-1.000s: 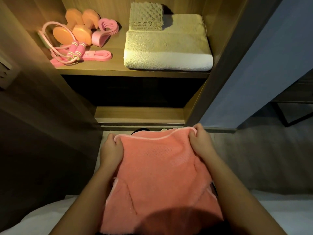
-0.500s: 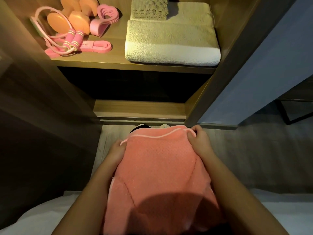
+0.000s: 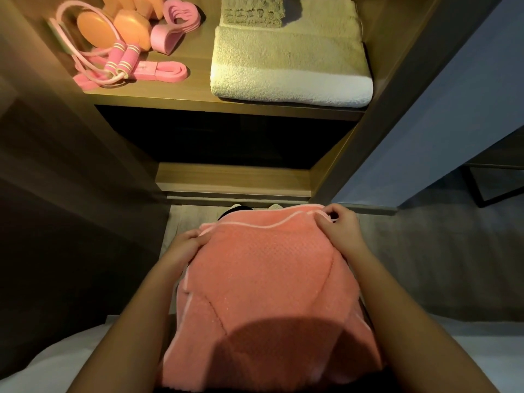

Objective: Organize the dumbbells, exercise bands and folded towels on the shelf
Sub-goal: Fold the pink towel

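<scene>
Coral towel (image 3: 266,279) held in front of shelf (image 3: 198,102): left hand (image 3: 185,245) and right hand (image 3: 338,231) fingers pinch its top corners.

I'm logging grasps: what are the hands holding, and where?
The pink towel, by its far edge: left hand grips the left corner, right hand pinches the right corner.

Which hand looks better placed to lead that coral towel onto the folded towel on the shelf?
Probably the right hand: it pinches the far corner of the coral towel, farther forward than the left hand, and the cream folded towel lies on the right of the shelf.
</scene>
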